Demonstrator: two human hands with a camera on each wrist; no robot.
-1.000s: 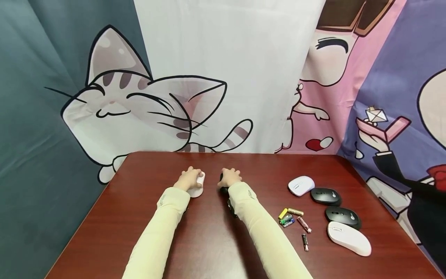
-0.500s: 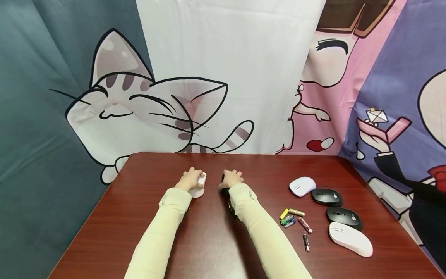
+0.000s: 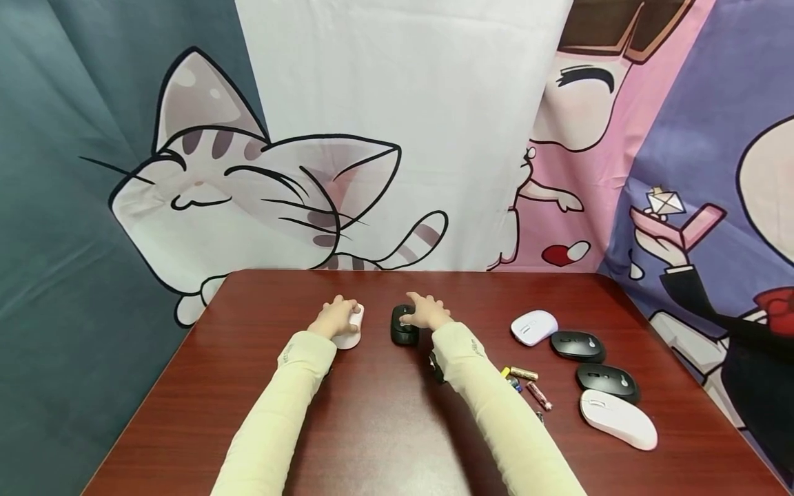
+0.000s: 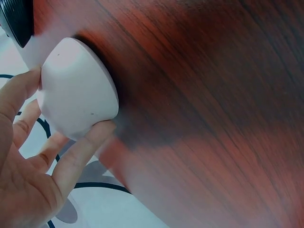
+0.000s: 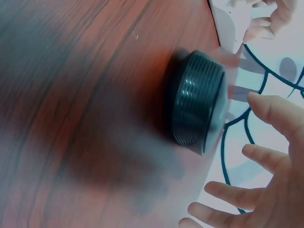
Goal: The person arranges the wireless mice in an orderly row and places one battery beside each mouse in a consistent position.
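My left hand (image 3: 333,319) grips a white computer mouse (image 3: 351,337) by its sides, on the far middle of the table. In the left wrist view the thumb and fingers press on the edges of this white mouse (image 4: 78,88). A black computer mouse (image 3: 405,334) rests a little to the right of it. My right hand (image 3: 428,313) is just right of the black mouse, fingers spread and holding nothing. The right wrist view shows the ribbed side of the black mouse (image 5: 197,102), with a gap between it and the right hand (image 5: 263,175).
On the right of the dark red wooden table (image 3: 384,427) lie a white mouse (image 3: 534,328), two black mice, one of them nearer (image 3: 607,383), and another white mouse (image 3: 618,419). Several small batteries (image 3: 539,396) lie left of them, partly hidden by my right sleeve (image 3: 496,399).
My right hand has let go of the black mouse and moved off to the right, uncovering it. The right forearm now covers some batteries. My left hand stays on the white mouse.
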